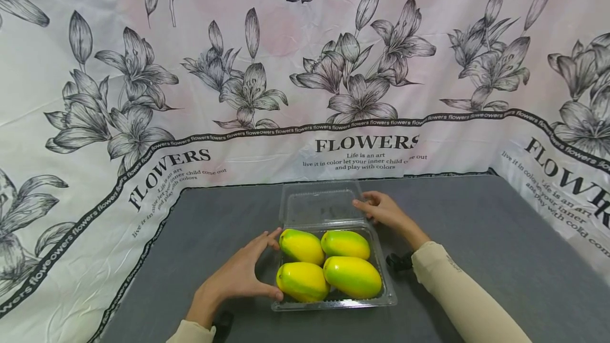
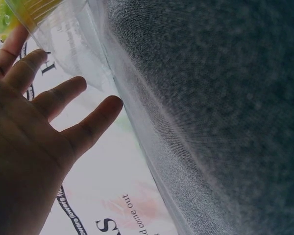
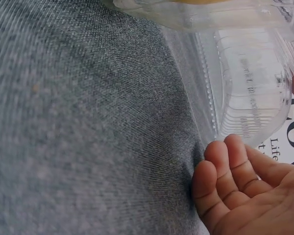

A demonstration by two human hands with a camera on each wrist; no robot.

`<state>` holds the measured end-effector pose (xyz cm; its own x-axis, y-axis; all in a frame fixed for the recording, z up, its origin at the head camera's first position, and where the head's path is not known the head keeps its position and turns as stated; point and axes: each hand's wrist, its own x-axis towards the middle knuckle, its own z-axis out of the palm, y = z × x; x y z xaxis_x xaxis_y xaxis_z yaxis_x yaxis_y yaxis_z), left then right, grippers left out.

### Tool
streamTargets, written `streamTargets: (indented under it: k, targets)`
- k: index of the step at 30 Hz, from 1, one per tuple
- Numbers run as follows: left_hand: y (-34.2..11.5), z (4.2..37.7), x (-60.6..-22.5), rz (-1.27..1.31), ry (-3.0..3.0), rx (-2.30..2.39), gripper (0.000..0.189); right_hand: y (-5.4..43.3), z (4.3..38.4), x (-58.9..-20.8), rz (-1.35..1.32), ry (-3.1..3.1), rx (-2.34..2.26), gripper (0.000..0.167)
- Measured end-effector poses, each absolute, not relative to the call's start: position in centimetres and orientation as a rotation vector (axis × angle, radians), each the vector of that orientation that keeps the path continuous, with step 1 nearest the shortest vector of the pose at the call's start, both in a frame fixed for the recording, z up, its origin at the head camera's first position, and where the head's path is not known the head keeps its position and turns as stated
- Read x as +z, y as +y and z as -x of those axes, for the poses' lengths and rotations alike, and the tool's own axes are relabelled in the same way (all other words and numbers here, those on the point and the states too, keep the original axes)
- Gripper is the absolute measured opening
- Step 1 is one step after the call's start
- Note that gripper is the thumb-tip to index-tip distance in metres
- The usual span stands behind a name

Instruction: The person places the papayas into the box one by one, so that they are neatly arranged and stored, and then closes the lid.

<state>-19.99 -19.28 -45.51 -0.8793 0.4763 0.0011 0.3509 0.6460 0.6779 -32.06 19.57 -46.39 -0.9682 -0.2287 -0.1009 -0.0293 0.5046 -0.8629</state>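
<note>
A clear plastic clamshell tray point(image 1: 333, 305) sits on the grey table and holds several yellow-green mangoes point(image 1: 329, 263). Its lid point(image 1: 319, 205) lies open and flat behind it. My left hand point(image 1: 259, 266) rests against the tray's left side with its fingers spread and straight. The left wrist view shows the same spread fingers point(image 2: 63, 98) beside the tray's corner point(image 2: 44, 14). My right hand point(image 1: 369, 208) is at the lid's right edge. In the right wrist view the lid's rim point(image 3: 250, 83) lies between the curled fingers point(image 3: 225, 161) and the thumb.
Grey cloth point(image 1: 476, 237) covers the table, with bare room left and right of the tray. A white floral backdrop point(image 1: 305, 68) printed with "FLOWERS" closes in the back and both sides. A black wrist strap point(image 1: 399, 261) sits on my right forearm.
</note>
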Motion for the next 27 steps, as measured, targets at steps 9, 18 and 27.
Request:
streamTargets:
  k: [9, 18, 27]
  targets:
    - [-19.3, 20.0, -45.5, -0.683, 2.69, 1.046, 0.081, 19.8, 32.0, -46.5, 0.368, 2.573, -1.56, 0.074]
    - [-19.2, 20.0, -45.3, -0.667, 2.693, 1.038, 0.079, 19.5, 31.5, -45.1, 0.392, 2.645, -1.642, 0.074]
    - [-19.2, 20.0, -45.3, -0.668, 2.699, 1.036, 0.08, 19.9, 31.1, -43.8, 0.474, 2.695, -1.672, 0.069]
